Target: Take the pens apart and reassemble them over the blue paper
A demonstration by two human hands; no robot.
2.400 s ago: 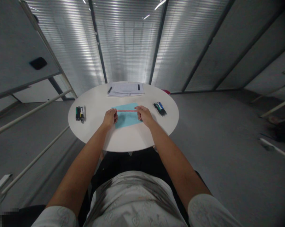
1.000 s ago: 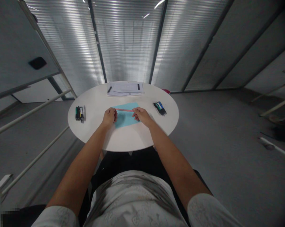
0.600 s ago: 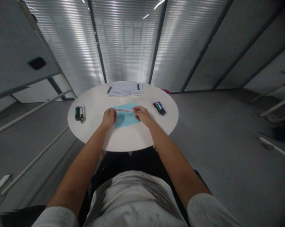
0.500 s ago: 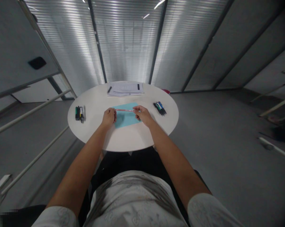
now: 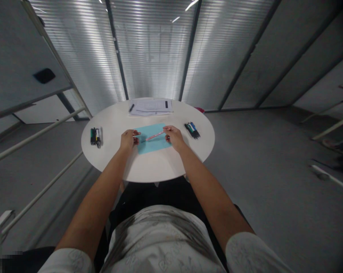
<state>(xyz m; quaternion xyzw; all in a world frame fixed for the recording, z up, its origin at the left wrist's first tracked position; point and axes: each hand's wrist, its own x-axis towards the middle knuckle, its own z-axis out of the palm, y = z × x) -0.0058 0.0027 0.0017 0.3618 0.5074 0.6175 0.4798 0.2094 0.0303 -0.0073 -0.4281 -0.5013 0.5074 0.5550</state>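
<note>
My right hand point(image 5: 174, 137) pinches one end of a slim pink-red pen point(image 5: 154, 136) between thumb and fingers. The pen slants down to the left, its darker end over a light blue sheet point(image 5: 153, 148) on the white round table. Left of that end, my left hand point(image 5: 128, 139) is apart from the pen, with its thumb and fingers spread. A small pale spot shows between those fingers, too small to make out.
Several markers point(image 5: 95, 137) lie at the table's left side, several pens point(image 5: 192, 130) at its right. A stack of papers point(image 5: 150, 107) rests at the far edge of the table point(image 5: 148, 170). A white-framed board point(image 5: 20, 49) stands to the left.
My left hand has let go of the pen's left end and moved slightly left, its fingers opening. The pen has tilted from nearly level to sloping down leftward, still in my right hand.
</note>
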